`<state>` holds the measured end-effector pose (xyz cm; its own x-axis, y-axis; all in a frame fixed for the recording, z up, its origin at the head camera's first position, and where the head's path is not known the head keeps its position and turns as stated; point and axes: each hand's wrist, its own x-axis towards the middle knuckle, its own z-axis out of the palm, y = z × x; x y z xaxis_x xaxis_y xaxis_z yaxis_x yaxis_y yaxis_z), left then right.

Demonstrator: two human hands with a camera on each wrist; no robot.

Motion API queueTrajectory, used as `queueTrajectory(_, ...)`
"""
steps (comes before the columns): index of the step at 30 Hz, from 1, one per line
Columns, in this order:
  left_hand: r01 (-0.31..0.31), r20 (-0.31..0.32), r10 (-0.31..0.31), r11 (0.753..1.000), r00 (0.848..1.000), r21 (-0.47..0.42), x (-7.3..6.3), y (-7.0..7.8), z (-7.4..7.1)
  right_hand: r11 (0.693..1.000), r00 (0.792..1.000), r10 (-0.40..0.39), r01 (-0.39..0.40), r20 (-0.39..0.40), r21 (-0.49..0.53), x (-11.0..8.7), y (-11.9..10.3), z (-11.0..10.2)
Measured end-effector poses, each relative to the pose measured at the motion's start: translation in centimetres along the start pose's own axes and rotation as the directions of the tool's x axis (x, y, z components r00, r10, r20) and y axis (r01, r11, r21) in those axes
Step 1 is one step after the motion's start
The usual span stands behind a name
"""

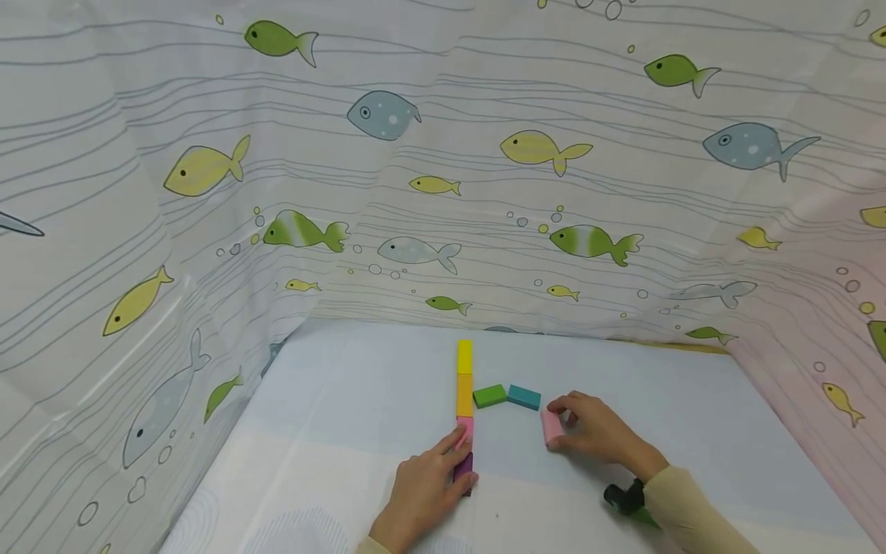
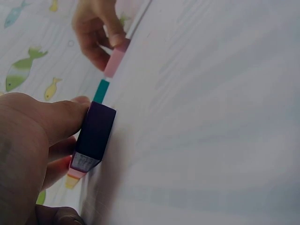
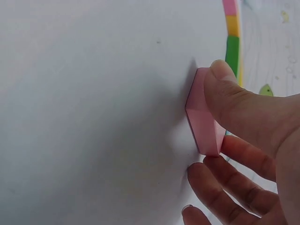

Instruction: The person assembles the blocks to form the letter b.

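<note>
A straight column of blocks on the table has a yellow block point(image 1: 465, 357) at its far end, then an orange block point(image 1: 464, 395), a pink block point(image 1: 468, 424) and a purple block point(image 1: 465, 464). My left hand point(image 1: 424, 485) lies over the near part, its thumb and fingers holding the purple block, one fingertip over the column's pink block. Branching rightward from the orange block are a green block point(image 1: 490, 396) and a teal block point(image 1: 524, 397). Just beyond the teal one, my right hand point(image 1: 597, 428) pinches another pink block point(image 3: 202, 117) between thumb and fingers.
A pale cloth-covered table point(image 1: 332, 400) lies beneath the blocks. Sheets printed with fish point(image 1: 415, 215) rise behind it and along both sides. At the right wrist sits a black device point(image 1: 626, 496) on a green band.
</note>
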<state>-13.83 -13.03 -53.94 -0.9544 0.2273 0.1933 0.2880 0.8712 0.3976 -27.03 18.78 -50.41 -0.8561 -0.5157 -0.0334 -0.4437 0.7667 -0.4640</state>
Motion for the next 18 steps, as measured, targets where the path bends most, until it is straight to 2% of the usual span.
queueTrajectory(10,0.002,-0.001,-0.002,1.000,1.000,0.009,0.02,0.19,-0.11,0.998,0.998,-0.052,0.051,-0.026,-0.028,0.24,0.04,0.45)
queueTrajectory(18,0.011,0.010,-0.011,1.000,1.000,0.002,0.00,0.25,-0.14,0.999,0.999,-0.017,0.016,-0.030,-0.033,0.34,-0.14,0.65)
